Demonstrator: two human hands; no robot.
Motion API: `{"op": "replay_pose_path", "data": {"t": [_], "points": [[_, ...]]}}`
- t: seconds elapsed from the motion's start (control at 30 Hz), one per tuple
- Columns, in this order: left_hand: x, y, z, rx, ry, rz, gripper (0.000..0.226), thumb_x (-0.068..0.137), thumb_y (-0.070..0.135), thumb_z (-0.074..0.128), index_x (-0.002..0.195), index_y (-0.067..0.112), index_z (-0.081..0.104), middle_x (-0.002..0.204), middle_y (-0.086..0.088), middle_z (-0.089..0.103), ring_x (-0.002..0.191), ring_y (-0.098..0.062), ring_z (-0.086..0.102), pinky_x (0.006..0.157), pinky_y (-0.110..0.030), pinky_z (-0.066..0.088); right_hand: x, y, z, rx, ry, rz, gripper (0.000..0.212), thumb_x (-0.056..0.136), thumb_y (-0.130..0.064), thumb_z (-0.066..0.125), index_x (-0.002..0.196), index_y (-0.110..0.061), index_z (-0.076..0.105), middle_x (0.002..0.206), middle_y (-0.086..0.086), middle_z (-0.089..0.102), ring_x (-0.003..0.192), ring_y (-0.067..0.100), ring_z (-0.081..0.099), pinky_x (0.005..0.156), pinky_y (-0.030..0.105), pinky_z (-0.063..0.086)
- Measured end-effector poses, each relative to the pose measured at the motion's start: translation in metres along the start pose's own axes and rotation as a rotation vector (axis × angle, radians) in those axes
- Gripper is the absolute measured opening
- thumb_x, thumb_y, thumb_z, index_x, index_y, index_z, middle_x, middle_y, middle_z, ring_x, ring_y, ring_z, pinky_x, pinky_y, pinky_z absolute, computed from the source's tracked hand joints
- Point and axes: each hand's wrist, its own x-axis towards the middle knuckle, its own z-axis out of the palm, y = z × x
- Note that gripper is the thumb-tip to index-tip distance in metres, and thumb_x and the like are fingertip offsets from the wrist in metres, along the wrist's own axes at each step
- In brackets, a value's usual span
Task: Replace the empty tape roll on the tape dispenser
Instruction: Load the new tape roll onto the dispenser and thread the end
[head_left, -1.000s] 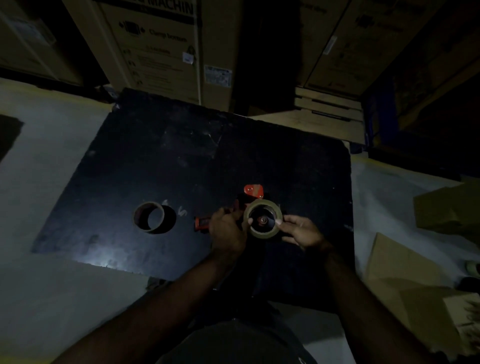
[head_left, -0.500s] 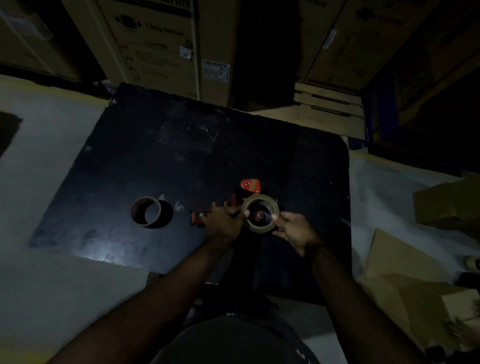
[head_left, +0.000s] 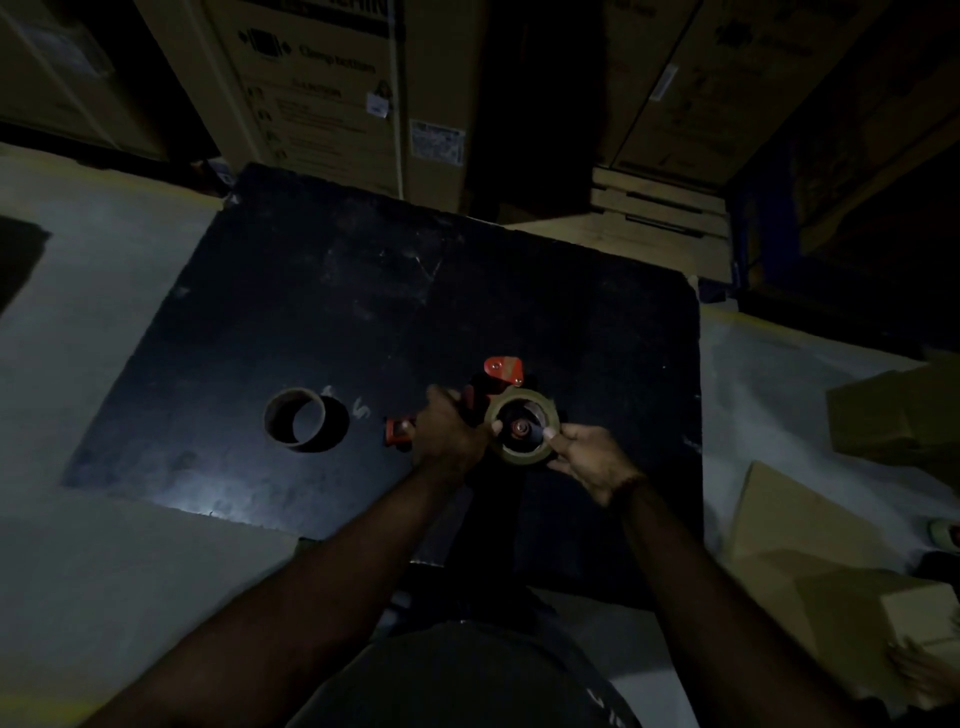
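Tape (head_left: 522, 456) sat around the hub of the red dispenser (head_left: 501, 370), a fresh roll set there so it could be seated. The left hand (head_left: 448, 432) had its fingers wrapped closed around the dispenser's handle, probably to steady it, while the right hand (head_left: 588, 458) pinched the roll's near rim between thumb and fingertips, seemingly pressing it home. The empty core (head_left: 294, 422) lay well apart to the left, out of the way. All of it rested on a dark board (head_left: 311, 312) over a pale floor, with cardboard boxes (head_left: 322, 78) stacked behind in a dim room.
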Motion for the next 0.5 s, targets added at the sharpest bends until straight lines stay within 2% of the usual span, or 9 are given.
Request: {"op": "replay_pose_path", "data": {"t": [0.07, 0.17, 0.27, 0.37, 0.5], "points": [[-0.002, 0.001, 0.001, -0.017, 0.027, -0.006, 0.077, 0.066, 0.035, 0.095, 0.120, 0.007, 0.048, 0.112, -0.008, 0.067, 0.099, -0.025, 0.065, 0.086, -0.035, 0.054, -0.001, -0.001, -0.002, -0.027, -0.001, 0.009, 0.031, 0.104, -0.020, 0.059, 0.128, -0.002, 0.067, 0.130, 0.011, 0.068, 0.122, 0.024, 0.061, 0.097, 0.035, 0.051], [-0.001, -0.006, 0.006, -0.027, 0.049, 0.011, 0.093, 0.054, 0.059, 0.086, 0.121, 0.005, 0.050, 0.115, -0.012, 0.070, 0.104, -0.031, 0.069, 0.089, -0.043, 0.058, 0.000, 0.000, -0.003, -0.026, -0.008, 0.040, 0.034, 0.103, -0.024, 0.060, 0.131, -0.006, 0.065, 0.129, 0.008, 0.068, 0.122, 0.023, 0.059, 0.097, 0.036, 0.050], [0.007, -0.012, 0.009, 0.038, 0.032, -0.001, 0.092, 0.053, 0.063, 0.083, 0.122, 0.010, 0.053, 0.116, -0.011, 0.071, 0.108, -0.033, 0.068, 0.097, -0.050, 0.054, 0.001, 0.000, -0.002, -0.027, -0.002, 0.053, 0.032, 0.103, -0.025, 0.060, 0.130, -0.009, 0.066, 0.121, 0.005, 0.070, 0.118, 0.023, 0.062, 0.095, 0.035, 0.050], [0.019, -0.018, 0.012, 0.115, 0.046, 0.014, 0.105, 0.042, 0.080, 0.067, 0.124, 0.017, 0.054, 0.115, -0.005, 0.073, 0.111, -0.030, 0.069, 0.105, -0.057, 0.048, 0.003, 0.001, -0.001, -0.025, 0.007, 0.077, 0.034, 0.103, -0.027, 0.061, 0.132, -0.010, 0.065, 0.121, 0.005, 0.071, 0.114, 0.021, 0.064, 0.092, 0.033, 0.050], [0.022, -0.017, 0.011, 0.170, 0.028, -0.021, 0.100, 0.040, 0.080, 0.065, 0.125, 0.026, 0.057, 0.113, 0.000, 0.074, 0.109, -0.027, 0.070, 0.105, -0.056, 0.048, 0.006, 0.004, -0.002, -0.030, 0.014, 0.104, 0.045, 0.100, -0.032, 0.064, 0.140, -0.012, 0.061, 0.126, 0.004, 0.069, 0.107, 0.017, 0.062, 0.078, 0.027, 0.052]]}}
